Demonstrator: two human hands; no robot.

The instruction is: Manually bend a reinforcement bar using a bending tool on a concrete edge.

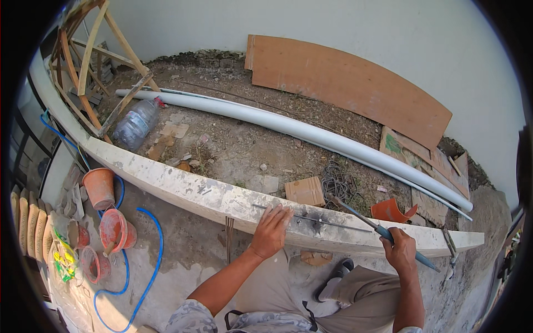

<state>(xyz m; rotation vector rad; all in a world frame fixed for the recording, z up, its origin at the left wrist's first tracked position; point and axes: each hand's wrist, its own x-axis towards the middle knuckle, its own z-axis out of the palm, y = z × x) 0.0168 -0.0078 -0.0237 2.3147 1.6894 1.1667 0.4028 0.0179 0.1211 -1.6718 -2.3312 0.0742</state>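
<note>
My left hand (272, 228) is on top of the pale, stained low wall, its fingers bent down over a thin metal rod (347, 226). The rod lies lengthwise along the wall top (208, 191), crossing a dark patch with small metal pegs (320, 220). Farther right, my right hand (401, 251) is closed around the blue-grey handle of a long metal tool (363, 217). That tool slants from lower right to upper left across the wall, its narrow dark end beyond the rod. I cannot tell whether tool and rod touch.
Behind the wall are a white pipe (288, 123), a cardboard box (305, 191), tangled wire (340, 183), a broken orange pot (393, 211) and a plywood sheet (344, 91). Buckets (117, 230) and a blue hose (160, 244) are at left. A clamp (449, 243) grips the wall at right.
</note>
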